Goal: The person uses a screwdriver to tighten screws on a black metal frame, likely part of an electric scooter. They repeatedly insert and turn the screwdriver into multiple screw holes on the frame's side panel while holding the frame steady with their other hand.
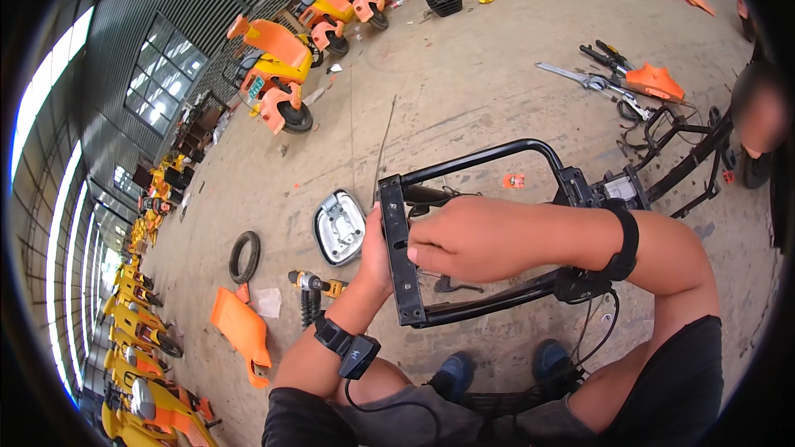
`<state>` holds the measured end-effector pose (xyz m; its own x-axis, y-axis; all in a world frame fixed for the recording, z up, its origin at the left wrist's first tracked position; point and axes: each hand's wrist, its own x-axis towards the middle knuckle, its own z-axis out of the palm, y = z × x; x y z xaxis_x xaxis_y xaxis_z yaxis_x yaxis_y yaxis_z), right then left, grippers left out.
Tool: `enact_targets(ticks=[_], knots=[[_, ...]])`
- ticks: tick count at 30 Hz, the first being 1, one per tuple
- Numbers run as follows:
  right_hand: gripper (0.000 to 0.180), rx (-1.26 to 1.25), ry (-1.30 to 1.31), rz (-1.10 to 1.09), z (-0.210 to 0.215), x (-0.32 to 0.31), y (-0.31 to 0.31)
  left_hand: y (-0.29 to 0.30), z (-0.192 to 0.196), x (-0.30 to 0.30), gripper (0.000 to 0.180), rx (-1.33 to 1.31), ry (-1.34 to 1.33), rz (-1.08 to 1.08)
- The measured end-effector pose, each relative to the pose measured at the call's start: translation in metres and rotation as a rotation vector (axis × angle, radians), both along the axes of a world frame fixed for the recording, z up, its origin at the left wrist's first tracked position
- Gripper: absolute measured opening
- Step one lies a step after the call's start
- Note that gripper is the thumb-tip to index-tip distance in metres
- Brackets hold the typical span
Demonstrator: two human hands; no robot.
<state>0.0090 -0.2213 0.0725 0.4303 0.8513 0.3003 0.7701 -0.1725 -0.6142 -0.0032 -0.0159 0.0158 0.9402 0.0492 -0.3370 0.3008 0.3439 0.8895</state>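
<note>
A: How are the hands set?

B: The left hand (375,252) comes up from the lower edge, forearm angled forward, its palm side against the outer edge of the end plate (406,277). The right hand (464,236) reaches in from the other side, forearm almost level across the frame, elbow bent, knuckles up and fingers curled toward the plate's inner edge.

A: And each grip?

B: The left one's fingers are hidden behind the plate, so I can't tell how firmly it closes. The right one is curled narrow – whether it pinches anything, I can't tell either.

A: Which way does the black metal frame (472,161) point?

B: Its plated end faces the person's left. The long axis runs left to right, slanting away from the person toward the right; the plate lies crosswise, joining the two tubes at its near and far corners.

A: Where is it?

B: In front of the person, over the concrete floor (464,66), well in from the floor's left edge along the wall. A pale shell (339,228) (hollow side up) lies just beyond the left hand.
</note>
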Motion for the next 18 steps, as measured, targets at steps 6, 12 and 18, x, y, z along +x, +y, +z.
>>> enact_targets(ticks=[6, 12, 18], knots=[[0.037, -0.061, 0.083, 0.070, 0.009, -0.004, 0.002, 0.005, 0.000, 0.001, 0.066, 0.020, 0.000, -0.024], [0.047, -0.156, 0.051, 0.208, 0.005, -0.008, 0.004, 0.018, -0.014, 0.005, 0.073, -0.016, -0.056, -0.100], [0.054, -0.387, 0.126, 0.256, -0.015, -0.023, 0.008, 0.028, -0.026, 0.010, 0.077, -0.050, -0.046, -0.122]])
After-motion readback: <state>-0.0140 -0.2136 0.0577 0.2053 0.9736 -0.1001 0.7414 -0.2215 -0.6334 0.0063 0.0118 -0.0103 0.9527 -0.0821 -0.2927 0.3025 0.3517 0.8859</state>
